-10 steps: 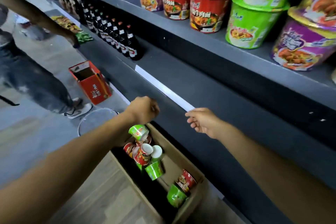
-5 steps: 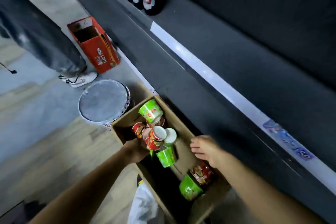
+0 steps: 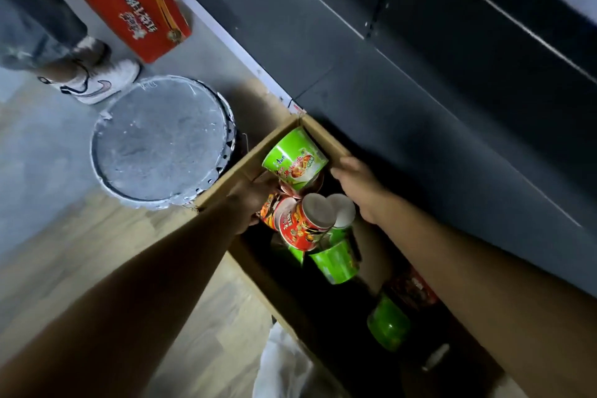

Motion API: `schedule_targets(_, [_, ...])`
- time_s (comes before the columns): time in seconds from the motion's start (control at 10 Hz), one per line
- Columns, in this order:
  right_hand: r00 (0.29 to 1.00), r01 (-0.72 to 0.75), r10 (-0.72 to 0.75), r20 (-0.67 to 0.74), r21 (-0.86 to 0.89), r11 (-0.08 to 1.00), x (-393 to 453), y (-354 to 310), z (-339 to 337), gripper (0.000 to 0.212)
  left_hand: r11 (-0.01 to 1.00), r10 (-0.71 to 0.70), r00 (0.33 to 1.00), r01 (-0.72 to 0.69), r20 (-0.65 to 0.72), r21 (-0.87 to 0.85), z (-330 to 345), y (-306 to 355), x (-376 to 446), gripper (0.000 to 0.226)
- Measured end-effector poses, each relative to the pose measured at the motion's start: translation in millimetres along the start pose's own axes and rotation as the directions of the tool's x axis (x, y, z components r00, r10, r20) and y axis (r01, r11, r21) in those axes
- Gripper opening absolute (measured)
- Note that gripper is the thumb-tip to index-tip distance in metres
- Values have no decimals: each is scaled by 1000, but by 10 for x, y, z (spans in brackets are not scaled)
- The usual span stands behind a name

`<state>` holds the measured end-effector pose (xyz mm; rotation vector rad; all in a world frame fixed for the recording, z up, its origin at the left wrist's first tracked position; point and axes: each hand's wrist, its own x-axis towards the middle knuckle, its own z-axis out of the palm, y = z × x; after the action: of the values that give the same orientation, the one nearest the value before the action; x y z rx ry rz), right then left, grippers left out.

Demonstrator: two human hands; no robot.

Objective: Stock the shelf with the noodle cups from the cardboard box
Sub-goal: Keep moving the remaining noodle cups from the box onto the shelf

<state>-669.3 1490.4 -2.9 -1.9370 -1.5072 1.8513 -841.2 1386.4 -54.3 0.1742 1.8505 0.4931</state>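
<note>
1. Green card and foil sit between the two grips: the left hand (image 3: 250,200) is down inside the cardboard box (image 3: 223,181) at the near side of the pile, its fingers hidden behind the cups, so I cannot tell whether that grip has closed on anything.

2. The right hand (image 3: 358,186) reaches in from the shelf side with its fingers stretched toward the big green cup (image 3: 292,158) – partly open, touching or nearly touching it, holding nothing that I can see. The two hands flank the same heap, which suggests a two-handed scoop rather than one cup at a time.

3. That green cup lies tipped on its side in the far corner of the box. Just below it a red cup (image 3: 302,226) also lies on its side with its pale base facing up, and another pale base shows right beside it. A smaller green cup (image 3: 337,263) lies under these, and a further green one (image 3: 387,323) sits deep in shadow near the right forearm.

4. The box stands on the floor, pushed against the foot of the dark shelf (image 3: 420,107) – close by, likely so each lift is short. No cup shows on the shelf in this view.

5. Beside the box sit a round grey lid (image 3: 161,142), a red carton (image 3: 129,0) and another person's white shoe (image 3: 100,84), none of them in the way.
</note>
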Motion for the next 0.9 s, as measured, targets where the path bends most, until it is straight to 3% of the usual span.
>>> schedule_targets(0.2, [999, 32, -28, 31, -110, 993, 746, -69, 351, 53, 986, -32, 994, 49, 106, -157, 137, 282, 490, 49])
schedule_targets(0.3, [1000, 19, -18, 10, -127, 992, 995, -54, 413, 49, 955, -97, 988, 127, 122, -269, 239, 298, 557, 33])
schedule_targets(0.4, [998, -23, 32, 55, -155, 988, 1134, -41, 464, 44, 927, -116, 980, 165, 159, -337, 266, 284, 655, 41])
schedule_targets(0.6, [990, -90, 110, 91, -199, 976, 1283, 31, 521, 66, 872, -44, 960, 172, 277, -459, 264, 263, 810, 57])
schedule_targets(0.9, [960, -237, 256, 113, -156, 959, 957, 173, 481, 69, 897, -23, 970, 127, 241, -423, 225, 58, 578, 82])
